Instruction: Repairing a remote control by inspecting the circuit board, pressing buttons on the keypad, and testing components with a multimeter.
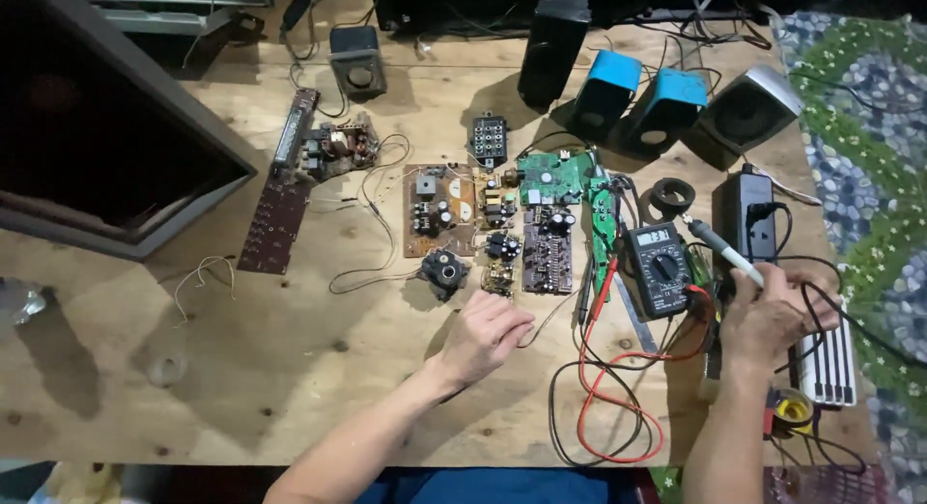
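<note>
My right hand (766, 316) is shut on a soldering iron (719, 247) with a white and grey handle, its tip pointing up and left beside a black multimeter (659, 268). My left hand (486, 332) rests on the plywood table (241, 369) with fingers curled, just below a small circuit board (499, 278) and next to a thin wire. It holds nothing that I can see. Red and black probe leads (608, 388) loop between my two hands.
Several circuit boards lie mid-table, among them a green one (552, 179) and a brown one (438, 210). Two blue speakers (637, 98), a grey speaker (748, 108) and a black one (550, 41) stand behind. A dark cabinet (97, 127) fills the left. A white power strip (828, 369) is at right.
</note>
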